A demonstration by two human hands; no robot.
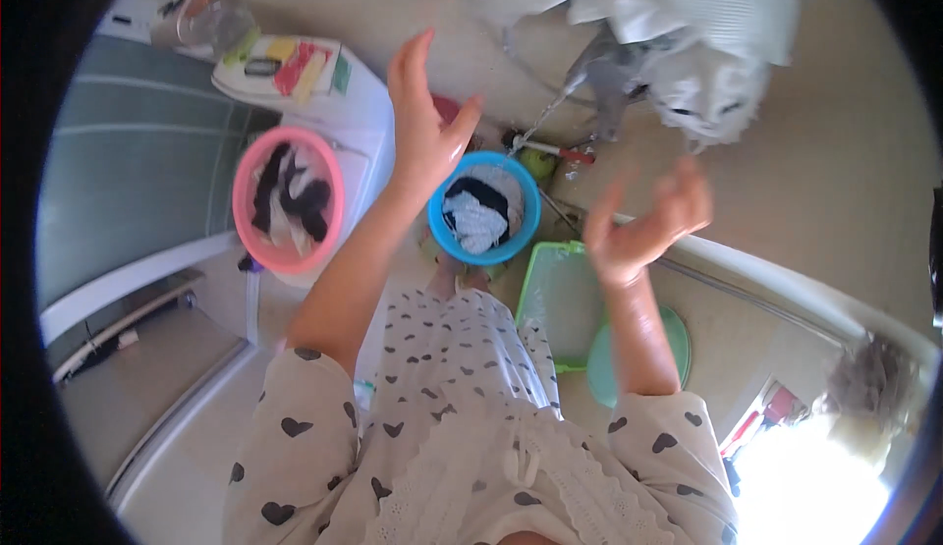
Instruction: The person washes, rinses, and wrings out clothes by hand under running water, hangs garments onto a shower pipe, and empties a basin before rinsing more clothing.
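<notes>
My left hand (425, 128) is raised, thumb and fingers apart, holding nothing. My right hand (643, 226) is also up, its fingers spread and a little blurred, with nothing in it. Both hands and forearms look wet. Between and below them, a round blue basin (534, 209) sits at my feet with light and dark wet clothes (478, 221) inside. A thin stream of water (538, 125) runs down toward its far rim. To the left, a pink basin (241, 201) holds dark and pale clothes (290, 196).
A white appliance (368, 113) with packets on top stands at the far left. White plastic bags (702, 64) hang at the upper right above a grey cloth (607, 74). A green-framed tray (550, 299) and a mint-green round lid or stool (676, 344) are at the right.
</notes>
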